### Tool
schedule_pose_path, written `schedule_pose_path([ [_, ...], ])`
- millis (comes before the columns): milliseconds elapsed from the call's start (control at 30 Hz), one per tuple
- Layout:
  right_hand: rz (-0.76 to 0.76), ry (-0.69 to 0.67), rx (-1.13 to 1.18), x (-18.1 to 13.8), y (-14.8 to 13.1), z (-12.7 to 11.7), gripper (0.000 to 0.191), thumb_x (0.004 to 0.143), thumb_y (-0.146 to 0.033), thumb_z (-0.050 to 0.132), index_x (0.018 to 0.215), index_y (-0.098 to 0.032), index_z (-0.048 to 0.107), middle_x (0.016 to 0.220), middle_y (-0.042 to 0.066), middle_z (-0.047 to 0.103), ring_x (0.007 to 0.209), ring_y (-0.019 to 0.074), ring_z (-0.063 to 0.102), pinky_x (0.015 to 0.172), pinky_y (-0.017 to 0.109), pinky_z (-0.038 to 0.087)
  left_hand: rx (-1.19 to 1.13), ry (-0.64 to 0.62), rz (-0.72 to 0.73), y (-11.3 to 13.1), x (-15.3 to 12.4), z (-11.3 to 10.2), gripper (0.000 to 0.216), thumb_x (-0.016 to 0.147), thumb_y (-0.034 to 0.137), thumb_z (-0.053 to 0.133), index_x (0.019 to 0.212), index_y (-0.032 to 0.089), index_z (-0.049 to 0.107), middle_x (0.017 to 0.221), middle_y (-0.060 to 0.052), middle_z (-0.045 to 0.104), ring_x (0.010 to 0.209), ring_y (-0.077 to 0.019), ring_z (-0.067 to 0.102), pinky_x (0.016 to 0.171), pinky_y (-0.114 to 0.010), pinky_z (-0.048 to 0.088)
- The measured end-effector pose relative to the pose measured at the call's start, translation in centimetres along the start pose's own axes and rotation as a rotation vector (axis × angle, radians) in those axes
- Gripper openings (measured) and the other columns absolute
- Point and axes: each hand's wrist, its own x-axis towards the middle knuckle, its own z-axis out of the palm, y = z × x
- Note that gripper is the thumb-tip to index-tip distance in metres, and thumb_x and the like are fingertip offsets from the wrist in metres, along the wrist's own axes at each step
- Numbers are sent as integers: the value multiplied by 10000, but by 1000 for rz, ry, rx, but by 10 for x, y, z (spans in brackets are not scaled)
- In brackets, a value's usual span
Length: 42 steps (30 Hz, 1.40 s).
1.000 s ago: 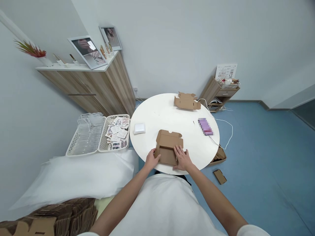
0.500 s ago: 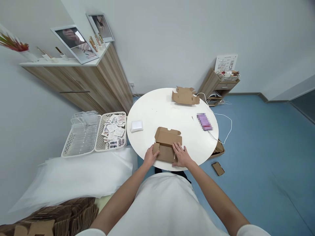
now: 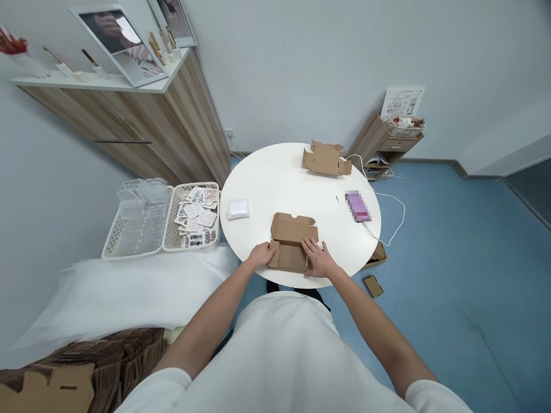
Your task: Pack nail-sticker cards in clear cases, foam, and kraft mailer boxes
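Note:
A brown cardboard mailer box (image 3: 293, 232), partly folded with its lid raised, lies at the near edge of the white round table (image 3: 253, 178). At its left side my left hand (image 3: 261, 255) is closed on the side flap, fingertips against the cardboard. Across the box's right side rests my right hand (image 3: 318, 259), fingers stretched out and spread on the cardboard, thumb near the front edge.
Another unfolded cardboard box (image 3: 327, 159) lies at the table's far side. A white packet (image 3: 238, 209) is on the left, a purple blurred device (image 3: 358, 206) with a white cable on the right. Baskets (image 3: 171, 232) stand left of the table; a small box (image 3: 372, 285) lies on the floor.
My left hand has shifted outward on the box's left flap, and that flap leans further out. My right hand stays on the right side. The camera view has tilted slightly.

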Motion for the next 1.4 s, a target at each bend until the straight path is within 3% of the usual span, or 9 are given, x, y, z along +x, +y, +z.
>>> schedule_pose_path([
  [133, -29, -21, -17, 0, 2, -3, 1146, 539, -607, 565, 1354, -150, -98, 1437, 119, 2, 1297, 317, -72, 980, 572, 17, -29, -153, -53, 2, 7, -9, 272, 768, 374, 404, 876, 168, 546, 693, -53, 656, 536, -168, 605, 501, -246, 412],
  [200, -36, -31, -21, 0, 2, -5, 1145, 536, -626, 555, 1357, -152, -87, 1436, 122, -8, 1294, 325, -81, 976, 576, 11, -13, -187, -56, 2, 9, -12, 254, 760, 349, 405, 851, 164, 553, 624, -44, 644, 497, -164, 595, 479, -242, 403],
  [400, -33, -56, -24, -1, -5, -3, 1130, 547, -641, 534, 1359, -151, -79, 1436, 125, -24, 1290, 338, -85, 966, 588, -15, 103, -60, -9, 3, 12, -16, 199, 734, 283, 404, 763, 167, 563, 752, -79, 650, 677, -197, 613, 565, -255, 407],
  [567, -7, -35, -41, -1, -13, 2, 1159, 519, -692, 513, 1359, -146, -70, 1428, 158, -40, 1283, 362, -86, 935, 622, -42, 192, 41, -10, 6, 4, -3, 213, 742, 261, 402, 861, 162, 549, 895, -120, 623, 852, -249, 579, 649, -299, 408],
  [767, 70, 17, -90, 5, -17, -1, 1189, 499, -682, 545, 1359, -125, -59, 1423, 182, -27, 1283, 359, -92, 933, 617, -64, 226, 163, -60, 16, 0, 14, 272, 797, 225, 308, 945, 154, 525, 871, -125, 616, 825, -259, 576, 631, -320, 404],
  [967, 23, 36, -98, 8, -7, -6, 1138, 531, -634, 559, 1361, -139, -41, 1426, 176, -6, 1283, 364, -86, 936, 616, -56, 166, 144, -26, 11, 4, 13, 289, 822, 320, 313, 940, 157, 520, 876, -117, 616, 829, -254, 573, 620, -306, 392],
  [1100, -1, 51, -60, 10, 3, -11, 1022, 620, -558, 510, 1361, -148, -63, 1430, 143, 60, 1294, 336, -50, 956, 601, -45, 40, 98, 53, 4, -6, 12, 437, 816, 479, 315, 1070, 157, 463, 891, -97, 615, 837, -231, 573, 633, -287, 389],
  [1267, -34, 54, -50, 12, 9, -12, 996, 631, -557, 495, 1364, -153, -46, 1430, 132, 90, 1296, 328, -56, 970, 584, -33, -27, 169, 155, 10, -23, 3, 688, 771, 531, 395, 1323, 185, 172, 1135, -106, 519, 982, -223, 529, 751, -288, 382],
  [1400, -45, 61, -55, 12, 17, -12, 1008, 628, -547, 505, 1361, -150, -62, 1429, 130, 97, 1299, 321, -37, 967, 588, -35, 86, 67, 248, 20, -24, -9, 994, 506, 593, 640, 1326, 245, 198, 1181, -98, 466, 1042, -280, 484, 813, -303, 369],
])
